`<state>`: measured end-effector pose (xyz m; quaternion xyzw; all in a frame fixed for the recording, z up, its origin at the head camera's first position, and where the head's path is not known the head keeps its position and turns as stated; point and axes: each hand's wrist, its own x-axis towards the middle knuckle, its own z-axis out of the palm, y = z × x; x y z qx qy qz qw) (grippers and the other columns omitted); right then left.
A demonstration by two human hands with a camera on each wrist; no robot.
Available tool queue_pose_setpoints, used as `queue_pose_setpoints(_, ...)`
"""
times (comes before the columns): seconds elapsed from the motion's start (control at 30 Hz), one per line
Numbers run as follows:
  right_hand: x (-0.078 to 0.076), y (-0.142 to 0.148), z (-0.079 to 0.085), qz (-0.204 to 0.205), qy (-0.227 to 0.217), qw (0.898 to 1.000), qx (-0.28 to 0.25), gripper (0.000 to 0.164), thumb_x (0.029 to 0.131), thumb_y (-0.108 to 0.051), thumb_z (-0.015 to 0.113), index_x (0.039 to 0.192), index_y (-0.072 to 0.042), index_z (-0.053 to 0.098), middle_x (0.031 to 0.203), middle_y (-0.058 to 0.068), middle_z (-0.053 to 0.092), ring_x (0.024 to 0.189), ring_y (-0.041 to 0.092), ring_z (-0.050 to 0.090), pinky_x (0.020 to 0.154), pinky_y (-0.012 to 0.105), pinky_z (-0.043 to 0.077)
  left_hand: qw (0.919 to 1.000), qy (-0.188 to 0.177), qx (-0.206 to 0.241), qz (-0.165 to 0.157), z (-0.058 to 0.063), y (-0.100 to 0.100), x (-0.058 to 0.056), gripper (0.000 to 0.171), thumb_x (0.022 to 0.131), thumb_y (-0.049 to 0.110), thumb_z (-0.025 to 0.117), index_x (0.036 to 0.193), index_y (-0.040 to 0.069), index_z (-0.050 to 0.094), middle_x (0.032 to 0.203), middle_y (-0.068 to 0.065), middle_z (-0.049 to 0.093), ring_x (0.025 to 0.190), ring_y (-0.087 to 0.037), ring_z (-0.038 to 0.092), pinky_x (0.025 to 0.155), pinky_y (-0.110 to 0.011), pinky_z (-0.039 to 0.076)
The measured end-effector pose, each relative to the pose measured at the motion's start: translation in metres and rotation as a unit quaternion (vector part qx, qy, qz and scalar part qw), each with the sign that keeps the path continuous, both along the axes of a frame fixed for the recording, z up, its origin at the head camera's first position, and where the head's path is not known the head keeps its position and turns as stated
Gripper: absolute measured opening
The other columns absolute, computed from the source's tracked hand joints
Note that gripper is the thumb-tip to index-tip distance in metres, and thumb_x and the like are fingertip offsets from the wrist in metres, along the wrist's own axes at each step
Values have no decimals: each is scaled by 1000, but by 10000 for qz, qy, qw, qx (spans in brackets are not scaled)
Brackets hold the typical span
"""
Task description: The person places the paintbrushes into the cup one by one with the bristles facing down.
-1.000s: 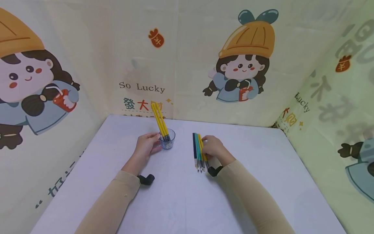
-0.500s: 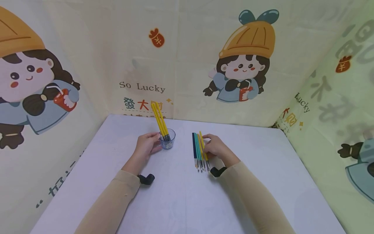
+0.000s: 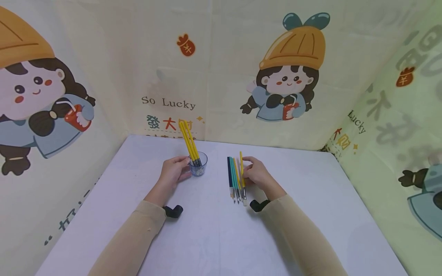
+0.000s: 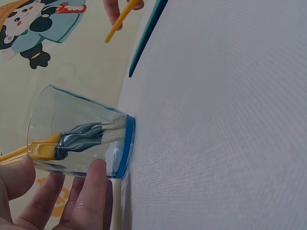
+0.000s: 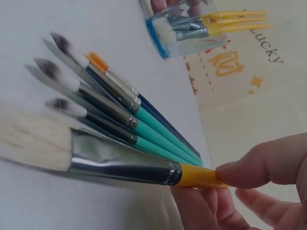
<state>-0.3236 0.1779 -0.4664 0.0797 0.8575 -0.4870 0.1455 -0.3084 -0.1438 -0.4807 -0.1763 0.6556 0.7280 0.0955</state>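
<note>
My left hand (image 3: pixel 173 169) holds a clear cup with a blue base (image 3: pixel 198 171) from its left side, thumb near the rim and fingertips along the wall. Several yellow-handled paintbrushes (image 3: pixel 189 142) lean in it, bristles down, as the left wrist view also shows. My right hand (image 3: pixel 258 173) pinches the yellow handle of a broad flat paintbrush (image 5: pixel 124 158) between thumb and fingers. Its pale bristles point towards me, close over the table. Just left of it lies a row of thinner paintbrushes (image 3: pixel 232 172), with dark blue, teal and yellow handles, side by side.
A white-covered table (image 3: pixel 207 237) carries everything. Cloth walls printed with cartoon figures (image 3: pixel 286 84) rise behind it and on both sides. Black wrist mounts (image 3: pixel 173 211) stick out from both sleeves.
My right hand has drawn the flat yellow paintbrush rightward, away from the row, opening a gap beside it. The left hand and the cup have stayed in place.
</note>
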Motion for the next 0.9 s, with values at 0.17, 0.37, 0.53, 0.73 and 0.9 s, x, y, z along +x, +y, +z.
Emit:
queue_pose_setpoints(0.17, 2, 0, -1, -123, 142, 9987, -475, 80, 90, 4, 72, 160, -24, 46, 110, 11, 59, 80, 23, 62, 64, 28, 64, 10000, 5, -25, 2, 0, 0, 0, 40, 108, 27, 68, 145, 14, 66, 148, -9, 62, 135, -28, 62, 105, -37, 65)
queue_pose_setpoints(0.37, 4, -4, 2, -278, 349, 9942, -976, 81, 92, 5, 72, 162, -25, 44, 109, 10, 57, 86, 23, 61, 68, 32, 69, 10000, -6, -49, 12, 1, 1, 0, 40, 108, 27, 67, 145, 14, 66, 147, -10, 62, 135, -28, 62, 105, -37, 65)
queue_pose_setpoints(0.53, 5, -11, 7, -438, 500, 9909, -1170, 80, 93, 3, 72, 161, -30, 45, 114, 11, 58, 102, 27, 61, 75, 34, 71, 10000, -3, -40, 15, 2, 1, 1, 39, 108, 27, 67, 145, 14, 66, 147, -10, 63, 135, -29, 62, 104, -38, 65)
queue_pose_setpoints(0.73, 5, -19, 9, -422, 894, 9850, -1414, 79, 95, 3, 71, 161, -32, 46, 118, 13, 58, 106, 28, 61, 80, 39, 71, 10000, -25, -62, 3, 2, 0, 1, 40, 108, 27, 67, 146, 14, 65, 147, -10, 62, 136, -29, 62, 104, -38, 65)
queue_pose_setpoints(0.9, 3, -23, 10, -393, 1159, 9800, -1571, 80, 95, 4, 72, 160, -32, 46, 119, 14, 58, 105, 29, 65, 80, 41, 71, 10000, -37, -59, 8, 3, 1, 1, 40, 108, 26, 68, 146, 14, 65, 147, -10, 62, 135, -29, 62, 103, -37, 65)
